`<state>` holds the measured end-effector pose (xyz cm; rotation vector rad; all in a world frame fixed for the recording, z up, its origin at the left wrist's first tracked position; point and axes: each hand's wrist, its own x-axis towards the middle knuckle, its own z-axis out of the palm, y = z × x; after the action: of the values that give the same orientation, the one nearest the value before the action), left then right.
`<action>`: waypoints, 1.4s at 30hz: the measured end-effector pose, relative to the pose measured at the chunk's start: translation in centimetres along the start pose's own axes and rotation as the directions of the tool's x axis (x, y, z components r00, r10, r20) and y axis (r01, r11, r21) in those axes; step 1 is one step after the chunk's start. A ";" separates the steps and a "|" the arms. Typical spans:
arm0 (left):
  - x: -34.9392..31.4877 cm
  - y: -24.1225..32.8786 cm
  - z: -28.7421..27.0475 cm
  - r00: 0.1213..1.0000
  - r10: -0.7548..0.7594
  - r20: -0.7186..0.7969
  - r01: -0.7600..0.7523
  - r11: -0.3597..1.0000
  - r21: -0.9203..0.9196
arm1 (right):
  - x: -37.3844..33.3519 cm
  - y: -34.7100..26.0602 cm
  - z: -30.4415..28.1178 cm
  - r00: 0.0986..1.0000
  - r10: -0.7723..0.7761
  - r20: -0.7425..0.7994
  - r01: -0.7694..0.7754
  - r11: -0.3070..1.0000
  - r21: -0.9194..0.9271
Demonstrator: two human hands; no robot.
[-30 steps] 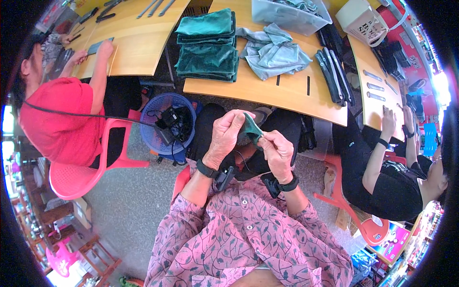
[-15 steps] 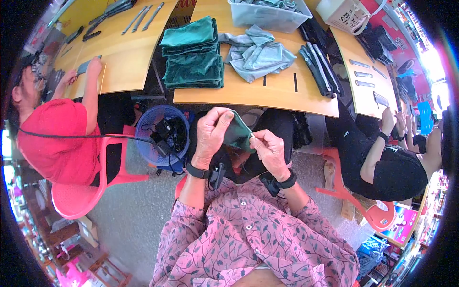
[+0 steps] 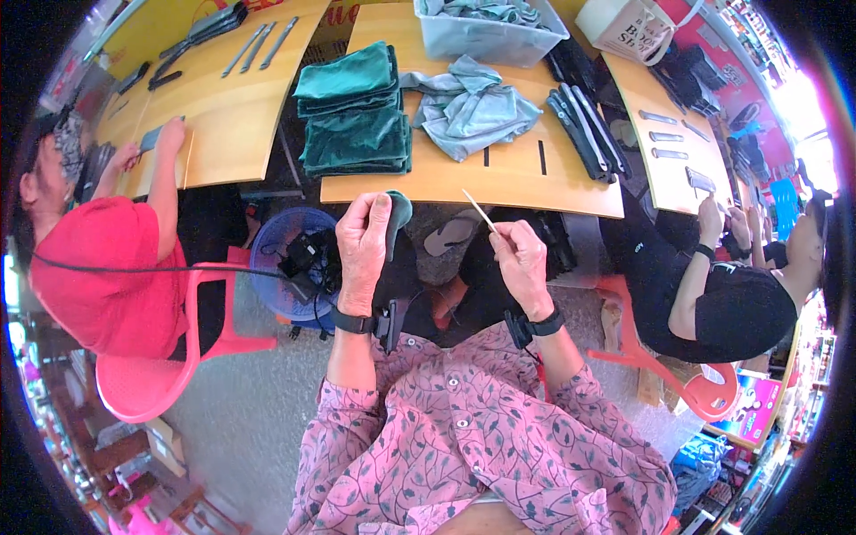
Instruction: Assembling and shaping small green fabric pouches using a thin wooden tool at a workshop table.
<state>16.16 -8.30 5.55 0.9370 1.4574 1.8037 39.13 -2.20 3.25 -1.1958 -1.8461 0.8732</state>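
A small dark green velvet piece (image 3: 399, 214) is pinched in my left hand (image 3: 361, 245), in front of the table edge. My right hand (image 3: 521, 265) is closed on a thin pale stick (image 3: 478, 209), its tip pointing up and to the left, apart from the velvet. Stacked green velvet pieces (image 3: 357, 138) lie on the table (image 3: 428, 189) beyond my left hand. To their right sits a crumpled heap of pale grey-green cloth (image 3: 477, 111).
A translucent bin (image 3: 490, 40) of cloth stands at the back. Long dark strips (image 3: 584, 134) lie at the table's right. A blue basket (image 3: 267, 285) holds black cords on the floor. One person in red (image 3: 116, 267) sits left, another in black (image 3: 744, 312) right.
My hands have moved apart. The stick in my right hand has come away from the velvet, while my left hand has shifted left with the velvet in it.
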 end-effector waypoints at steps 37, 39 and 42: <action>-1.6 -1.6 1.2 0.971 -0.029 0.236 -0.012 0.985 0.171 | 10.5 5.0 -0.2 0.981 0.050 -0.189 -0.170 0.693 -0.701; -1.4 -1.6 1.7 0.957 0.075 0.280 -0.133 0.972 0.194 | 9.8 3.7 -0.3 0.987 0.053 -0.155 -0.146 0.715 -0.684; -1.7 -1.7 1.8 0.937 0.139 0.321 -0.223 0.944 0.242 | 7.7 0.4 -0.7 0.997 -0.059 -0.039 0.024 0.800 -0.600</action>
<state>18.65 -8.38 3.91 1.4630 1.4846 1.5188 37.76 5.28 4.97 -1.5246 -2.1706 0.2046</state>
